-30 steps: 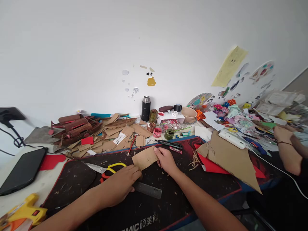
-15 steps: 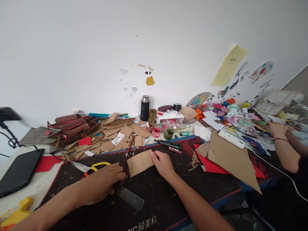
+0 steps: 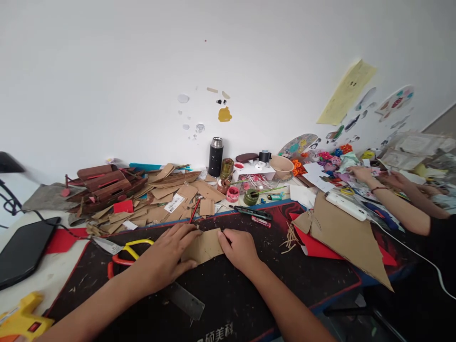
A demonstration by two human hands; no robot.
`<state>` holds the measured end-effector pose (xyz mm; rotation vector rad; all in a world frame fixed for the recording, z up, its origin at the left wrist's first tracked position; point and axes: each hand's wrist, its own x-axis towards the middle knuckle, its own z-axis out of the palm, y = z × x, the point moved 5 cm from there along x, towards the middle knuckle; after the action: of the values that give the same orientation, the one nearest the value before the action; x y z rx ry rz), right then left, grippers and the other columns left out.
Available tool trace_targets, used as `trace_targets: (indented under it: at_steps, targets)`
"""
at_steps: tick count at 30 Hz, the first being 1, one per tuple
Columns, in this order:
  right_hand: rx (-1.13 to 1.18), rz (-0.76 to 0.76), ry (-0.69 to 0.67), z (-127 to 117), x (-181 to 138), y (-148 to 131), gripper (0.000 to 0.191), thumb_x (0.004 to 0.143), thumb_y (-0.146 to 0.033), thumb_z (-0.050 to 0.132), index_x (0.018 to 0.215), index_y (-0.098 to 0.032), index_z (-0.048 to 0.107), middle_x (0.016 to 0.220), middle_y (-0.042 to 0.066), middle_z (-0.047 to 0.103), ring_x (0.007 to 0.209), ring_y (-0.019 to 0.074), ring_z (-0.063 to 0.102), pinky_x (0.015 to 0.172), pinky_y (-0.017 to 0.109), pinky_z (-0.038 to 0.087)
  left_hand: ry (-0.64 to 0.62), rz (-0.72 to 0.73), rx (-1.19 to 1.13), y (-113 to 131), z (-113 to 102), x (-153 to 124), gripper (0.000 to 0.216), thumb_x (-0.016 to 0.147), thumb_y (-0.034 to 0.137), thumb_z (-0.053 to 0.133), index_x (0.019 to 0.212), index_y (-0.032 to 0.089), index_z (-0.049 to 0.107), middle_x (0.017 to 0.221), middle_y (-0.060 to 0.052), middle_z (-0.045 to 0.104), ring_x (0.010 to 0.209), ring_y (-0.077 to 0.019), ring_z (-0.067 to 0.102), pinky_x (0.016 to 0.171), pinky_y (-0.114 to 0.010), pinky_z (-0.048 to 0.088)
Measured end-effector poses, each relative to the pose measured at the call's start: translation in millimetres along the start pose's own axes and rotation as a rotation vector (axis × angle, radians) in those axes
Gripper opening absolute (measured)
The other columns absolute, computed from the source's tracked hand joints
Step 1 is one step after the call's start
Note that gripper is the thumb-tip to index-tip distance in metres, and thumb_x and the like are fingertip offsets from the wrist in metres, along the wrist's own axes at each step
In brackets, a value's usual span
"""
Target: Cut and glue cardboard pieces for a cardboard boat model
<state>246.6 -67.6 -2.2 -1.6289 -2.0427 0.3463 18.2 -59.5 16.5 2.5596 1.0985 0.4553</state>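
A small rectangular piece of cardboard (image 3: 208, 247) sits just above the dark mat, held at both ends. My left hand (image 3: 169, 254) has its left end between thumb and fingers, covering that edge. Closed in a pinch, my right hand (image 3: 240, 249) grips the right end. A grey metal ruler (image 3: 190, 301) lies on the mat below my left hand, partly hidden by it. Scissors (image 3: 133, 248) with yellow and red handles rest left of that hand. A red pencil (image 3: 194, 210) points toward the cardboard from behind.
Cardboard scraps (image 3: 167, 202) and a brown model boat (image 3: 107, 185) fill the back left. Paint jars (image 3: 232, 194) and a black flask (image 3: 215, 159) stand behind. A large cardboard sheet (image 3: 351, 237) lies right, near a co-worker's arms (image 3: 399, 204). A yellow glue gun (image 3: 26, 318) is front left.
My left hand has let go of the ruler and moved up and right onto the cardboard's left end. My right hand still grips the other end. The co-worker's hands shifted left.
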Motion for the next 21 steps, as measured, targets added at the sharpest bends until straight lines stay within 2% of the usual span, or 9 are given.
trace_targets:
  at_steps: [3,5,8,13,16,21]
  targets:
    - [0.024,0.013,0.002,0,0,3,0.046,0.109,-0.039,0.048,0.068,-0.022,0.055,0.068,0.005,0.068,0.064,0.0187,0.057,0.064,0.034,0.025,-0.051,0.026,0.009,3,16,8,0.071,0.093,0.043,0.073,0.159,0.033,0.049,0.159,-0.012,0.06,0.147,-0.036,0.053,0.125,-0.056,0.038]
    - [0.051,0.028,-0.002,-1,-1,6,0.045,0.11,-0.04,0.048,0.068,-0.022,0.054,0.068,0.005,0.067,0.065,0.0189,0.057,0.065,0.033,0.025,-0.074,0.008,0.009,3,21,11,0.071,0.093,0.04,0.071,0.159,0.033,0.049,0.156,-0.012,0.062,0.143,-0.0355,0.056,0.123,-0.055,0.04]
    - [0.104,0.034,-0.004,-2,-2,9,0.044,0.11,-0.04,0.049,0.07,-0.023,0.055,0.07,0.004,0.068,0.067,0.0195,0.059,0.066,0.033,0.027,-0.035,-0.007,0.019,0,22,12,0.065,0.096,0.04,0.068,0.158,0.031,0.052,0.153,-0.013,0.064,0.14,-0.0352,0.059,0.12,-0.053,0.044]
    - [0.196,0.043,0.042,-9,-2,17,0.04,0.109,-0.039,0.051,0.073,-0.023,0.06,0.073,0.005,0.07,0.071,0.021,0.063,0.068,0.032,0.03,0.032,-0.016,0.063,-7,26,8,0.049,0.1,0.052,0.064,0.143,0.028,0.065,0.147,-0.013,0.067,0.137,-0.0366,0.06,0.118,-0.055,0.045]
    - [0.296,0.077,0.07,-13,-3,19,0.037,0.109,-0.04,0.052,0.08,-0.023,0.068,0.079,0.005,0.075,0.074,0.0217,0.067,0.07,0.031,0.035,0.035,-0.006,0.089,-4,30,11,0.043,0.1,0.051,0.065,0.134,0.026,0.07,0.145,-0.015,0.068,0.134,-0.0383,0.061,0.115,-0.057,0.047]
    - [0.309,-0.033,-0.075,-7,-5,2,0.028,0.109,-0.037,0.057,0.096,-0.025,0.079,0.093,0.006,0.082,0.082,0.0228,0.073,0.073,0.03,0.04,0.023,0.006,0.129,6,37,16,0.037,0.101,0.048,0.064,0.131,0.028,0.072,0.145,-0.015,0.068,0.132,-0.0395,0.061,0.11,-0.057,0.05]
